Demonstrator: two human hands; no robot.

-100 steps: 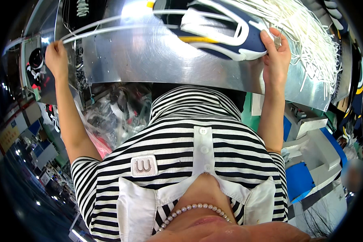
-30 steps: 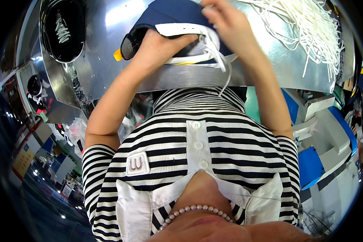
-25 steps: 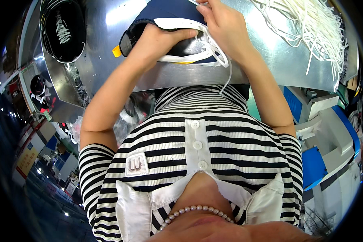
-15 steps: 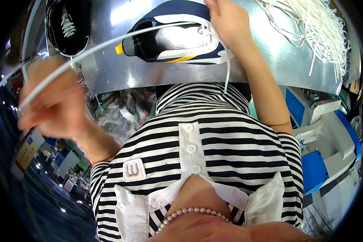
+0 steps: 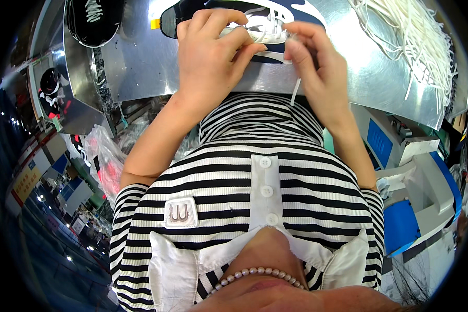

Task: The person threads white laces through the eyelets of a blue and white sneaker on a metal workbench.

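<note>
My left hand (image 5: 210,65) is bent over the shoe's opening, its thumb and forefinger brought near each other at the near row of eyelets; I cannot tell whether a strand is caught between them. My right hand (image 5: 322,78) comes in from the right, thumb and fingertips curled at the front of the lacing. The tips are blurred, so I can't say if they are closed on anything.

Half a second ago my left hand was far out to the left, drawing a long strand across the metal table (image 5: 145,67). Now it is back at the shoe, and no strand stretches out that way. My right hand has shifted from the far side of the toe toward the near side. I take this to mean the long pull is done and the lacing is back to close finger work.

The navy and white shoe (image 5: 276,47) lies at the far part of the view, yellow heel tab (image 5: 155,24) to the left, toe to the right. A loose white lace end (image 5: 295,92) hangs at the table's near edge, just left of my right wrist. Farther right lies a heap of white laces (image 5: 426,57); far left, a black shoe (image 5: 93,21).
</note>
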